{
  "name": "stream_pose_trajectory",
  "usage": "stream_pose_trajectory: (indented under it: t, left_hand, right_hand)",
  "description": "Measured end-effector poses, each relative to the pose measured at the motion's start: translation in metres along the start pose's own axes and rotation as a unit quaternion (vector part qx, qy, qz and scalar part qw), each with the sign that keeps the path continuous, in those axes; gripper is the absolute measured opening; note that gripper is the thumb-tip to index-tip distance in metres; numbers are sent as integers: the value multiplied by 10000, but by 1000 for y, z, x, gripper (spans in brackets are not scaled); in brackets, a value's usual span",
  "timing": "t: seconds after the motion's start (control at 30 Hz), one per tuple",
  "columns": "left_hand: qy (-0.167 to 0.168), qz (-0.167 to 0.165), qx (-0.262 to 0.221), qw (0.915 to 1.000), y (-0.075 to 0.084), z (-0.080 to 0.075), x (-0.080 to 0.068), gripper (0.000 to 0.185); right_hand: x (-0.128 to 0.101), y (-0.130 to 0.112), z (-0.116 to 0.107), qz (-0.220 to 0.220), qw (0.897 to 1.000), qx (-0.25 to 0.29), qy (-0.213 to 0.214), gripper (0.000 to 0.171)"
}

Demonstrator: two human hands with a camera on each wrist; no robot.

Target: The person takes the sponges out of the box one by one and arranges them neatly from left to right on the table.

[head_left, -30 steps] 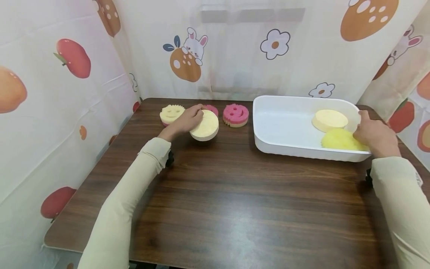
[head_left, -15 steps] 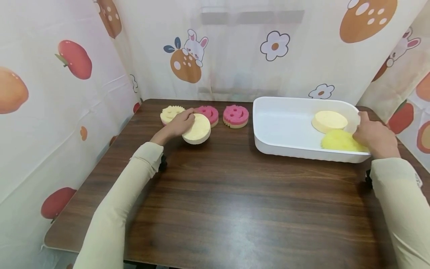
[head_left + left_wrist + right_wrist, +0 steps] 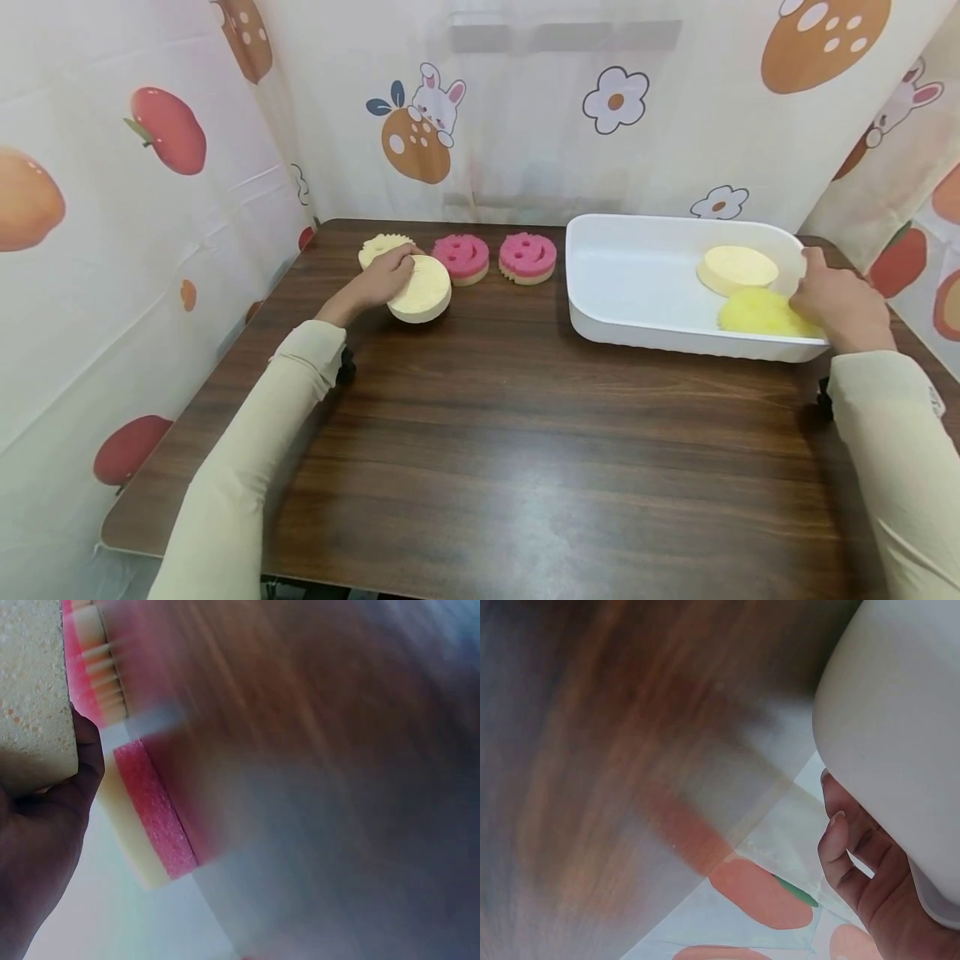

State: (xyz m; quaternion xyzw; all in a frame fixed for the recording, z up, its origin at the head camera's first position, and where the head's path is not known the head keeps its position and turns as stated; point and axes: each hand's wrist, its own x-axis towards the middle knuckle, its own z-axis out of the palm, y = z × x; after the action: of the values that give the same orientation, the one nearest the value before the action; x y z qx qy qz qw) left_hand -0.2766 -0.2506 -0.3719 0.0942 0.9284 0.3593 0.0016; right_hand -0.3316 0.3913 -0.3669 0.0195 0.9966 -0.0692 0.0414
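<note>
My left hand [image 3: 381, 281] grips a round pale-yellow sponge [image 3: 422, 292] by its left side, above the table in the head view. In the left wrist view the sponge's porous surface [image 3: 34, 690] fills the upper left, with fingers beneath its edge. Behind it, a cream-topped smiley sponge [image 3: 382, 245] is partly hidden by the hand. Two pink smiley sponges [image 3: 461, 257] stand to its right. At the far right, my right hand [image 3: 843, 300] holds the end of a white tray [image 3: 622, 329]; in the right wrist view, curled fingers [image 3: 840, 847] lie against its outer wall.
Inside the tray, a pale round sponge [image 3: 738, 268] and a bright yellow sponge [image 3: 765, 312] lie at the right end. Brown wooden tabletop [image 3: 525, 433] extends in front. A fruit-and-rabbit printed curtain [image 3: 525, 133] hangs behind and at both sides.
My left hand has carried the round sponge leftward and slightly nearer, uncovering the middle pink sponge and covering more of the cream-topped one. The right hand and tray stay put.
</note>
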Motion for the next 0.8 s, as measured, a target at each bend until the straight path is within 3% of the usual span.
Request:
stream_pose_trajectory:
  t: [0.47,0.8]
  left_hand:
    - [120,-182,140,9997,-11,-13,-9,44]
    - [136,-505,327,9981,-21,-26,-16,47]
  right_hand:
    - [0,1,1,-70,10000,4,13,70]
    - [-2,1,-1,-122,9999,-15,94,68]
